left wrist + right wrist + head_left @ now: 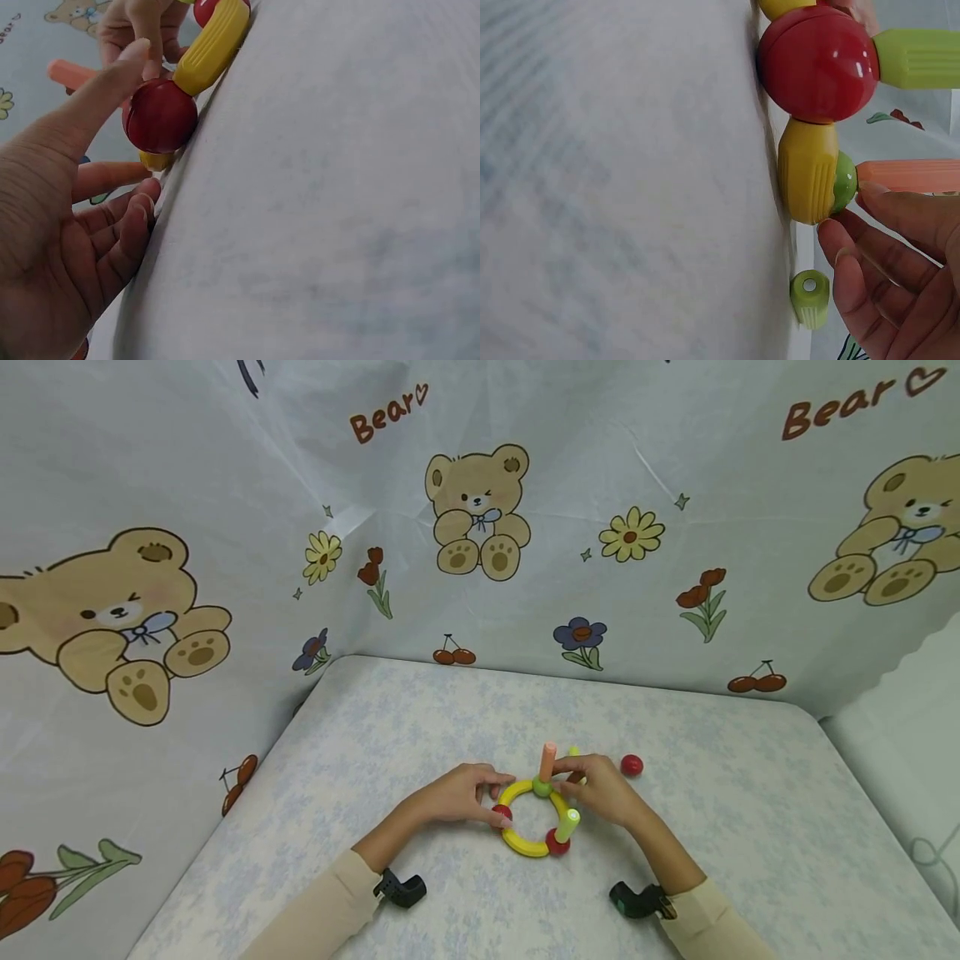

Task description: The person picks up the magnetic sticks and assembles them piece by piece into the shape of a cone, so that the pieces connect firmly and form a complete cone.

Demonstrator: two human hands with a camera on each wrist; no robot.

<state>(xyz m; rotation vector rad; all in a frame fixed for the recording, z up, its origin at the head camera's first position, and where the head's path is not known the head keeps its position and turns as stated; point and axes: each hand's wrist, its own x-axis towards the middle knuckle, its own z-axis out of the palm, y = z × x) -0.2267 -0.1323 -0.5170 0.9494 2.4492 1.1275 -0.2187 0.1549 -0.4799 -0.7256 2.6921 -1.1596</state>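
Observation:
A ring of yellow curved rods [525, 846] joined by balls lies flat on the table. My left hand [457, 793] pinches the red ball [161, 116] at the ring's left side, thumb on one side and index finger on the other. At the far side, my right hand [602, 789] holds the green ball [845, 182] with its thumb at the foot of an upright orange rod [548, 762]. The near right red ball [557, 842] carries a light green rod [567, 825] that leans up and outward. Fingers partly cover the ring's right side.
A loose red ball [632, 766] lies right of my right hand. Another light green rod [810, 300] rests behind that hand, mostly hidden in the head view. The patterned tablecloth [420, 710] meets a bear-print curtain [555, 602] at the table's far edge.

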